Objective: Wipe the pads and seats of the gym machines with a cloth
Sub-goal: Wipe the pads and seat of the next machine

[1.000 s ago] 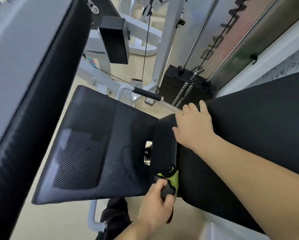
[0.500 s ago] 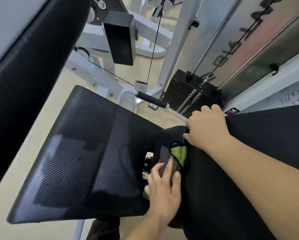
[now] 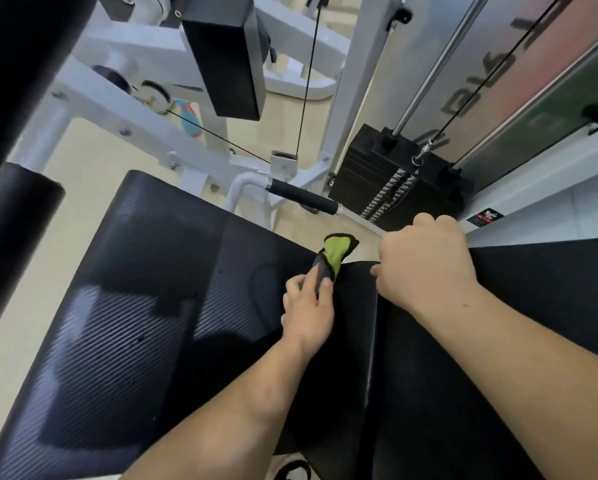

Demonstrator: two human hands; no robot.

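- Cloth (image 3: 335,255), green and grey, sits bunched in the seam where the seat pad (image 3: 145,323) meets the backrest pad (image 3: 411,410), at 12 o'clock of the left hand (image 3: 308,308).
- Left hand pinches its grey end between thumb and fingers, likely to work it along that narrow seam.
- Right hand (image 3: 427,261), off at 3 o'clock, curls over the backrest pad's far edge, seemingly to brace it.
- Weight stack (image 3: 394,181) stands beyond, at 1 o'clock.

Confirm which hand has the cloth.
The left hand, beside the textured seat: it pinches the green-and-grey cloth. The right hand holds no cloth; it grips the edge of the smooth pad.
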